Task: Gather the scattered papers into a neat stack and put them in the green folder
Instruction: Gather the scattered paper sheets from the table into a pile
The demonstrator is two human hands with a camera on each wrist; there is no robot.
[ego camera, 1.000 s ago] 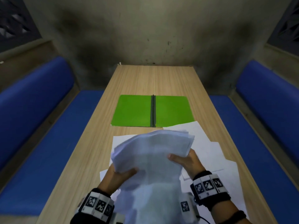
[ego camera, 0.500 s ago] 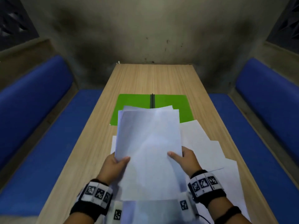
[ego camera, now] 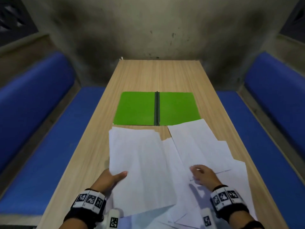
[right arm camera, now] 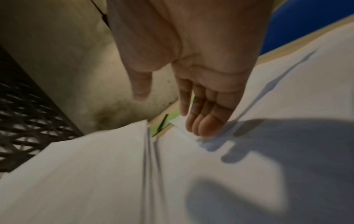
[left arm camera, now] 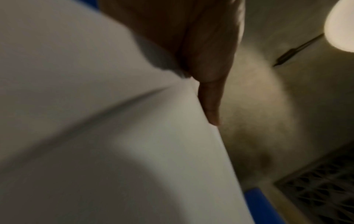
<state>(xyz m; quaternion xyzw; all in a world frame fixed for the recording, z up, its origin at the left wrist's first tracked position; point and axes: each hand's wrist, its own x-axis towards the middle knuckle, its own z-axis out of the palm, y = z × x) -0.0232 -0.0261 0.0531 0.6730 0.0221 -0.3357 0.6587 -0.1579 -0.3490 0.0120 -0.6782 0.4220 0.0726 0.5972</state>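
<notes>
From my head camera, the green folder (ego camera: 156, 108) lies open and flat on the wooden table (ego camera: 158, 75), its dark spine running down the middle, well beyond my hands. My left hand (ego camera: 110, 178) grips the left edge of the gathered stack of papers (ego camera: 142, 169), thumb on top and the other fingers hidden beneath the sheets. My right hand (ego camera: 202, 176) is apart from the stack, lying with relaxed fingers on the loose sheets (ego camera: 204, 149) spread to the right; the farthest of these overlaps the near right corner of the folder. Blue padded benches (ego camera: 41, 129) run along both sides of the table, and a stained wall closes its far end. From my left wrist, the view is blurred: the stack (left arm camera: 114, 136) bows and fills most of the picture, and my left hand (left arm camera: 206, 63) lies against its edge, one finger pointing along it. From my right wrist, my right hand (right arm camera: 201, 75) is spread, fingers nearly straight, their tips touching or just above the loose sheets (right arm camera: 287, 106), I cannot tell which. The edges of the stack (right arm camera: 95, 166) show on the left, and a sliver of the green folder (right arm camera: 173, 116) with its dark spine appears beyond the fingertips.
</notes>
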